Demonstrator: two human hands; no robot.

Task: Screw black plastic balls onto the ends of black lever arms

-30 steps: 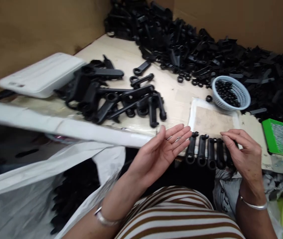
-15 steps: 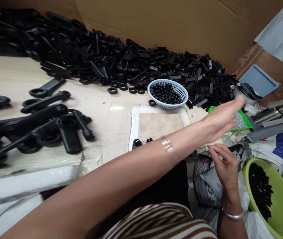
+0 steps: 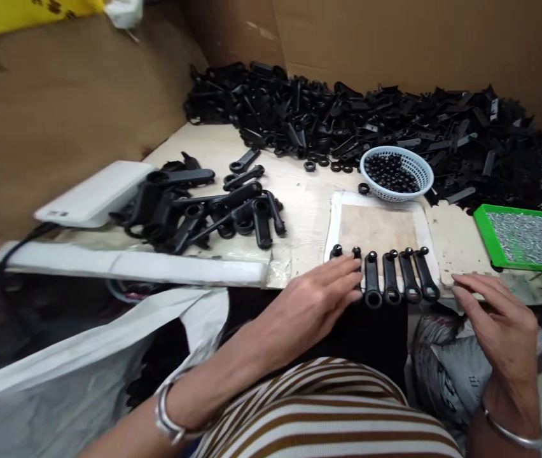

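Row of black handles (image 3: 385, 280): six pieces side by side across the near edge of the white-bordered mat (image 3: 378, 226) on the tabletop (image 3: 299, 191), ring ends overhanging toward the person
Left hand (image 3: 321, 302): fingers spread flat, covering the two leftmost handles, nothing clasped
Right hand (image 3: 500, 318): loosely open, palm down, fingertips on the tabletop edge just right of the row, holding nothing
Beyond the mat: white basket (image 3: 397, 173) of black beads; green tray (image 3: 526, 238) of small metal pieces, right

Even overhead light, soft shadows, edges blurred and stretched
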